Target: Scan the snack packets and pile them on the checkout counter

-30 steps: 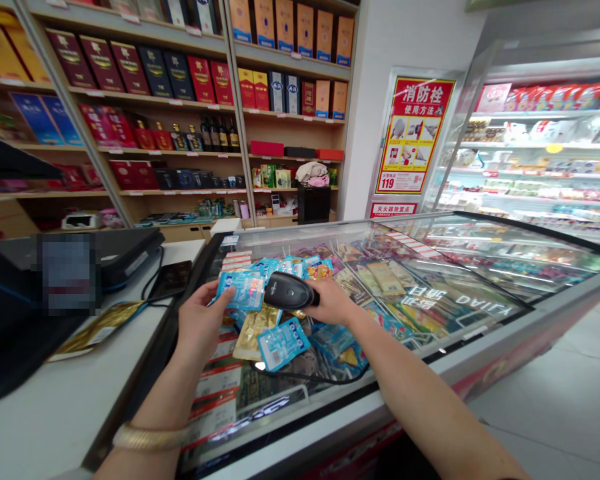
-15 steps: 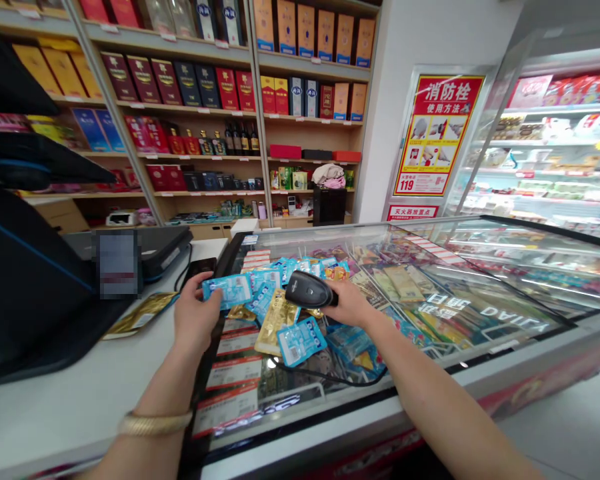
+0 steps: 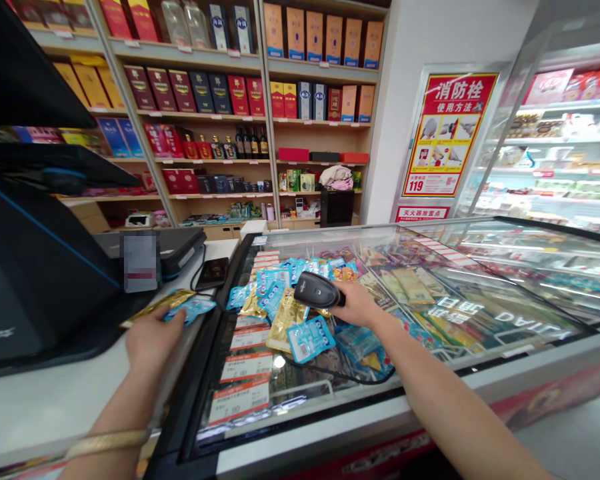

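Observation:
My left hand [image 3: 155, 337] is over the white counter, its fingers closed on a blue snack packet [image 3: 199, 307]. That packet lies against a gold packet [image 3: 153, 310] on the counter, partly behind my hand. My right hand [image 3: 359, 304] grips a black barcode scanner [image 3: 316, 290] above the freezer's glass top. Beneath and around the scanner is a pile of packets, including a gold packet [image 3: 283, 327] and a blue packet [image 3: 310, 339] with its barcode facing up. The scanner's cable [image 3: 340, 378] loops over the glass.
A chest freezer [image 3: 360, 420] with a glass lid spans the front and right. A phone [image 3: 213, 272] lies at the counter's edge, beside a black checkout machine [image 3: 45, 280]. Shelves of boxed bottles [image 3: 200, 90] stand behind, and a lit display fridge [image 3: 575, 147] is at the right.
My left hand has carried the blue packet from above the freezer's left edge down and left to the counter, beside the gold packet. The right hand still holds the scanner over the pile.

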Action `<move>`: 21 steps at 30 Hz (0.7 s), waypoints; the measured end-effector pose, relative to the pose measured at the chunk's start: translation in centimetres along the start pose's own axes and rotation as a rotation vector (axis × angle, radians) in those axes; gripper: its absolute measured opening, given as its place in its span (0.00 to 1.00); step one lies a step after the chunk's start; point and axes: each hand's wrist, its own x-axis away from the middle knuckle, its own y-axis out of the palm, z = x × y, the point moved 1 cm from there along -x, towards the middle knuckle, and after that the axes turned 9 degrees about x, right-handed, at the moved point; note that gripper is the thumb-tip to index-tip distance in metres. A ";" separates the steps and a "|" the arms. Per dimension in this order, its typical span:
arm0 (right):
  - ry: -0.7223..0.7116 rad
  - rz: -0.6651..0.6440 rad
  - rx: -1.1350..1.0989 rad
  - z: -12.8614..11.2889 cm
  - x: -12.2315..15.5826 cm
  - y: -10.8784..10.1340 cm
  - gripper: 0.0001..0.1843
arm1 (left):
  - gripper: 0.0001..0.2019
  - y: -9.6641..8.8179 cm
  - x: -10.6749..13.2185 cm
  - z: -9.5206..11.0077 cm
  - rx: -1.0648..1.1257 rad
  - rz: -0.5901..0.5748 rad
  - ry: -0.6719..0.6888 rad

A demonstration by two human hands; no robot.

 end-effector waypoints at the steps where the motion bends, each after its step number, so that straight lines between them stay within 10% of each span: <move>1: 0.004 -0.001 0.002 0.0 0.0 0.0 0.11 | 0.12 0.1 0.1 0.2 -0.085 0.008 -0.024; 14: 0.027 0.001 0.049 0.3 -0.2 -0.4 0.09 | 0.23 0.6 2.3 2.3 -0.244 0.066 0.256; 21: 0.090 0.030 0.165 1.7 -0.4 -1.3 0.15 | 0.17 5.6 6.9 6.0 0.028 -0.447 0.526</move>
